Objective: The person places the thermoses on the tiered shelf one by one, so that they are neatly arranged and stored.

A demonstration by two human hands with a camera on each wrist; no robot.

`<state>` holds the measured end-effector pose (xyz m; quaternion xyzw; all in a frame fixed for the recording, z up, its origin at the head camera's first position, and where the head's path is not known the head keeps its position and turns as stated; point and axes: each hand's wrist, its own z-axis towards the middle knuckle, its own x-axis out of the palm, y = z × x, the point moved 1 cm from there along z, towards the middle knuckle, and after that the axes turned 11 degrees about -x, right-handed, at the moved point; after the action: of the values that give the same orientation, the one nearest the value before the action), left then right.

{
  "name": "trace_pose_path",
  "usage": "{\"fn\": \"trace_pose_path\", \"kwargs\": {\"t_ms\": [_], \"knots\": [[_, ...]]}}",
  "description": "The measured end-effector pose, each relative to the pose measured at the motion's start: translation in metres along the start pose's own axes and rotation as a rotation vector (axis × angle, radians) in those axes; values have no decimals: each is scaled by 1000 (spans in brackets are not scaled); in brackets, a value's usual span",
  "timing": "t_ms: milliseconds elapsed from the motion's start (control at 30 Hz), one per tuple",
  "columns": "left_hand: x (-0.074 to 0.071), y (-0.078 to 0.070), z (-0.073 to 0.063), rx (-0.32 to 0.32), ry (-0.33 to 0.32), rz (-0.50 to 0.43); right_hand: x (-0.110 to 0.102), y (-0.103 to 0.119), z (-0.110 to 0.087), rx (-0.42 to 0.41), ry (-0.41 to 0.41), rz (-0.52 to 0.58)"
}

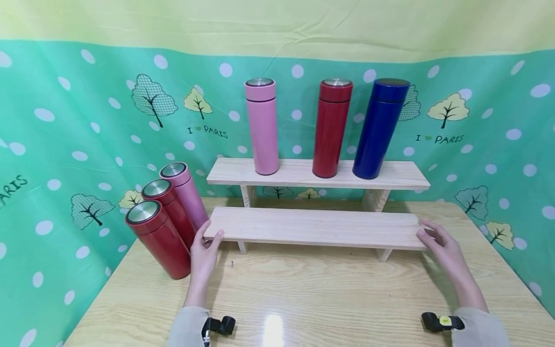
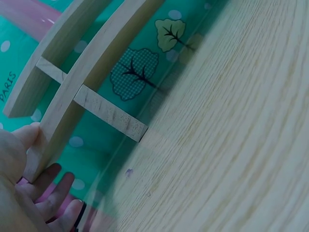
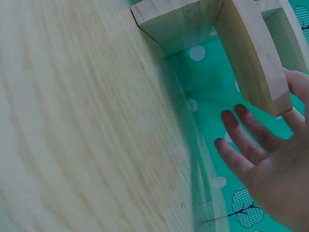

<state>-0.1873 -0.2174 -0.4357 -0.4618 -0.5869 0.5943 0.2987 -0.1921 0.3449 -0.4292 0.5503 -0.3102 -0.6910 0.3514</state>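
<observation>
The fingers of the left hand [image 1: 203, 255] and right hand [image 1: 443, 247] gripped the lower shelf [image 1: 312, 226] by its ends, in front of the upper shelf [image 1: 295, 169]. Positioning it seemed in hand; next called for a level, even shift.

This looks like a little set-up space, a bit like a shop display. A bright green cloth [image 1: 208, 86] with pale dots, trees and "PARIS" words hangs behind a light wood table [image 1: 329, 299]. The table has a front shelf [image 1: 316, 226] and a back shelf [image 1: 295, 173] with three bottles [image 1: 332, 130] in a row. I cannot tell if this is a home or a shop
</observation>
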Motion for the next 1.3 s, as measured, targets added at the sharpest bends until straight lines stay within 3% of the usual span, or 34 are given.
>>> {"fn": "trace_pose_path", "kwargs": {"t_ms": [533, 733, 1067, 1300], "knots": [[2, 3, -2, 7, 9, 6, -1, -9, -3, 6, 15, -6], [2, 3, 1, 19, -10, 16, 0, -6, 0, 46, 31, 76], [0, 5, 1, -9, -19, 54, 4, -6, 2, 7, 7, 104], [1, 1, 1, 4, -12, 76, 3, -4, 3, -2, -5, 123]]}}
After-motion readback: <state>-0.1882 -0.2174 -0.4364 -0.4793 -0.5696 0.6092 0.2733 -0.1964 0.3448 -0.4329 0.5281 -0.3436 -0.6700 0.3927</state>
